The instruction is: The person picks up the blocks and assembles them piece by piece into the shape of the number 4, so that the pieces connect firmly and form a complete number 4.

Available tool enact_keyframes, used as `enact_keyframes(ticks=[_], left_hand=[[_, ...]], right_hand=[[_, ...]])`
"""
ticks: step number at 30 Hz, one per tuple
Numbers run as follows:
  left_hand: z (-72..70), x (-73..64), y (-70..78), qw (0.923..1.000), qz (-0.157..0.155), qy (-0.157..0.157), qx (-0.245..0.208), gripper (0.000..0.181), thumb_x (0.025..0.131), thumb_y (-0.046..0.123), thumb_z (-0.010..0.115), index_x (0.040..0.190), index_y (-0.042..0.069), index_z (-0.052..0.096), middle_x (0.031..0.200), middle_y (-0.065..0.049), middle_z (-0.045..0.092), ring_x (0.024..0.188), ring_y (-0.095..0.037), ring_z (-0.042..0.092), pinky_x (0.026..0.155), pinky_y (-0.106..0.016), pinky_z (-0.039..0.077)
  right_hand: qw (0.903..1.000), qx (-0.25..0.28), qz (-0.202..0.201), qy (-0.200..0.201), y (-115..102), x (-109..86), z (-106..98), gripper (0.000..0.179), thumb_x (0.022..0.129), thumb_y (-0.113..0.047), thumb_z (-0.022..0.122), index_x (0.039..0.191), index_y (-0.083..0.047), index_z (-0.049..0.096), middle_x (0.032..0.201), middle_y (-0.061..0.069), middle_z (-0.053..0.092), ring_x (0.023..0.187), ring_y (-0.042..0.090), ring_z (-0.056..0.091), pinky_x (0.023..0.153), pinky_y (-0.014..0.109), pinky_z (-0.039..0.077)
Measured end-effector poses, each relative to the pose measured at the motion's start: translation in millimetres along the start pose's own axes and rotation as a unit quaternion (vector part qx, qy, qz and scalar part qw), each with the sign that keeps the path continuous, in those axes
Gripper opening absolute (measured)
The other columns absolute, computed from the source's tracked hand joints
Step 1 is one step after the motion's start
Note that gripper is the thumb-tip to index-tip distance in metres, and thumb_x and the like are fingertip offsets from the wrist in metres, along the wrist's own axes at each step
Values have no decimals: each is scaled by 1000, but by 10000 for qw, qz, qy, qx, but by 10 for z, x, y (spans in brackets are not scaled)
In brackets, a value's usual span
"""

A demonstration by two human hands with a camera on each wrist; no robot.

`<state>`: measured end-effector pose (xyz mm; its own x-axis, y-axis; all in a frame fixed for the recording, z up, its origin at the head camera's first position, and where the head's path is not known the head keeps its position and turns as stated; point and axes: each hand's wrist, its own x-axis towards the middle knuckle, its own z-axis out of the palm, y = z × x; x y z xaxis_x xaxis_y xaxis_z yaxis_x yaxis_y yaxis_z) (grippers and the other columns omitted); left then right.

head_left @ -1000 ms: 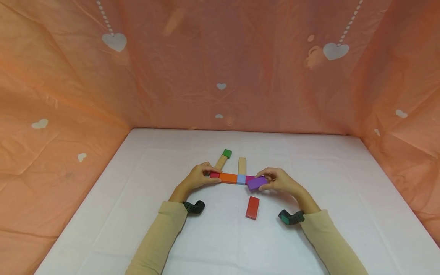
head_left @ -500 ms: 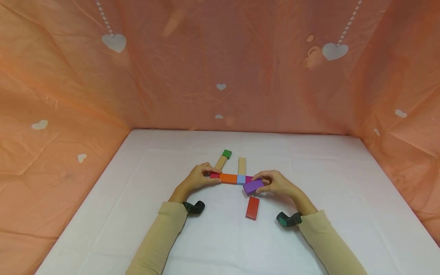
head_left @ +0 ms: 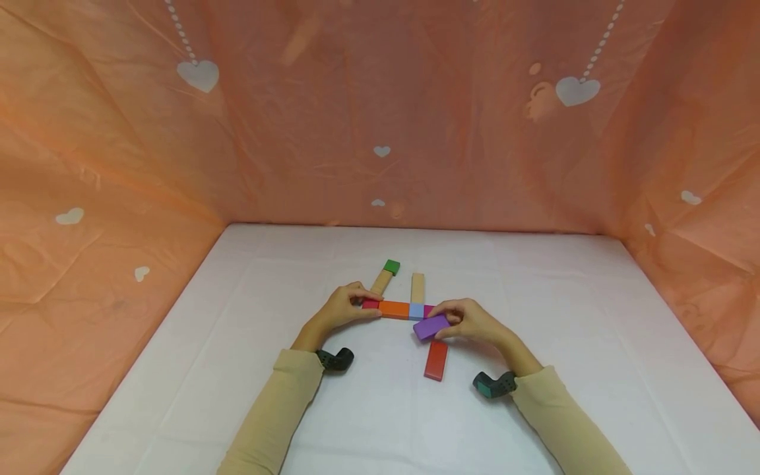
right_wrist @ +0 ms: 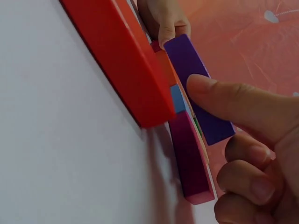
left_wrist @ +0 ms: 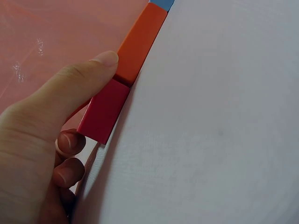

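Note:
My left hand (head_left: 342,305) grips a crimson block (left_wrist: 105,109) at the left end of a row lying on the table; its thumb reaches the joint with an orange block (head_left: 394,309). Beside the orange one come a light blue block (head_left: 416,311) and a magenta block (right_wrist: 188,156), which the right hand partly covers in the head view. A purple block (head_left: 430,327) is pinched between thumb and fingers of my right hand (head_left: 473,322), tilted and raised in front of the row's right end. Below it lies a red block (head_left: 436,361).
Behind the row, a plain wooden block (head_left: 418,287) stretches away from the light blue block. Another plain wooden piece (head_left: 382,282) slants up from the left end, with a green block (head_left: 392,267) at its tip. An orange curtain surrounds the white table (head_left: 285,264).
My right hand has shifted left and slightly toward me with the purple block, which now hangs nearer the red block. The left hand has stayed in place.

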<state>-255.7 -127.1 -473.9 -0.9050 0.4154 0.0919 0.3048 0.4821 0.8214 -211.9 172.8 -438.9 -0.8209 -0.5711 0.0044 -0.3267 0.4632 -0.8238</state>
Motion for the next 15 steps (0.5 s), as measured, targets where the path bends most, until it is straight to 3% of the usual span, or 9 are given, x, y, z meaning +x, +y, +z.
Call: enact_keyframes(ticks=[6,15], left_hand=[[4,0,-3,10000,-21,-1,2,32,75,18,82,106,9,75,81,-5,51,80,-14,42,69,-20,32],[-2,2,-12,10000,76,15,-6,33,75,17,82,106,9,75,79,-4,50,79,-14,42,68,-19,32]], right_hand=[[9999,-78,-81,15,4,9,40,32,77,-10,79,105,1,68,66,-5,31,65,2,34,66,21,30],[9999,-89,113,-87,-13,13,79,31,79,-12,78,106,0,68,66,-4,30,67,5,36,69,22,32]])
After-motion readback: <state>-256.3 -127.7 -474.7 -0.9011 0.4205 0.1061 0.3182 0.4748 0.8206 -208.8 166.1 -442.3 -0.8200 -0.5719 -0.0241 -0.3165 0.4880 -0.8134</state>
